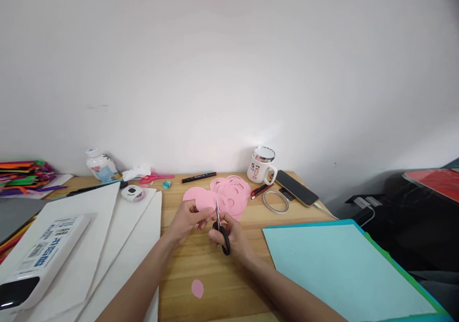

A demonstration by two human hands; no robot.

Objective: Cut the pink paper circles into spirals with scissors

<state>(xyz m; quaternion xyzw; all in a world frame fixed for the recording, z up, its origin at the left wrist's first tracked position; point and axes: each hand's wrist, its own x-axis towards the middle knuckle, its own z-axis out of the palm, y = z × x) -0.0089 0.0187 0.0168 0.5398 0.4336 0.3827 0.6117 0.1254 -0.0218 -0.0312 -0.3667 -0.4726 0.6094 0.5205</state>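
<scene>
Between the fingers of my left hand (188, 220) is a round pink paper piece (205, 200), raised over the table. My right hand (231, 239) grips black-handled scissors (225, 239), their blades pointing up and away, right at the paper's right edge. Behind both hands lies a pile of pink paper pieces (233, 188), several with round holes cut in them. Another pink disc (193, 193) shows just behind the held one. Closer to me, a small petal-shaped pink piece (197, 288) rests alone on the wood.
A white mug (261, 165), phone (297, 188) and tape roll (275, 202) stand back right; light blue sheets (340, 269) cover the front right. White sheets (132, 255) with a white device (43, 260) lie left. A black marker (199, 177) and pink scissors (161, 177) are near the wall.
</scene>
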